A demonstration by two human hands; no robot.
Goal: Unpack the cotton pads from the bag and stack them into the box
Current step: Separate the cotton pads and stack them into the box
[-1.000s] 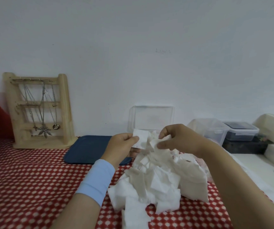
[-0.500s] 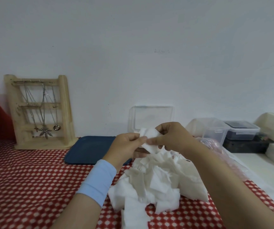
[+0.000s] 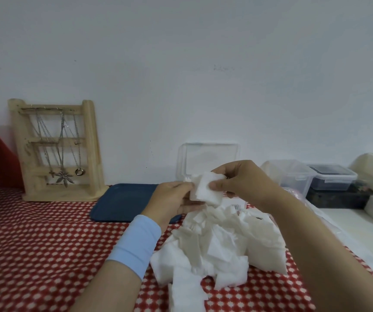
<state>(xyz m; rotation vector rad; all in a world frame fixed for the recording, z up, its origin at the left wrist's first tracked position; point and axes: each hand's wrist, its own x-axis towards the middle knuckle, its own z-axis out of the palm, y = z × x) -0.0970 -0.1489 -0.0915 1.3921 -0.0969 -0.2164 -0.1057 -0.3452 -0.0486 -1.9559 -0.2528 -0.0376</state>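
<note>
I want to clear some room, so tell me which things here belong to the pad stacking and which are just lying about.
Job in hand: held pads, gripped by the left hand and right hand; pad pile; box, lid up.

Lying about: necklace stand; blue tray; tubs at right.

Stack of cotton pads (image 3: pixel 208 190): small, white, square, hanging above counter (image 3: pixel 34 244); left hand (image 3: pixel 172 199) pinching its left edge, right hand (image 3: pixel 241 181) gripping its top and right side. Pile of pads (image 3: pixel 217 248): lying loose, crumpled and overlapping on counter directly below, some spilling toward near edge. Box (image 3: pixel 208 154): clear plastic, sitting behind both hands against wall, lid standing upright, base hiding behind stack. Bag (image 3: pixel 294 192): clear, pinkish, peeking out past right wrist, mostly hidden.
</note>
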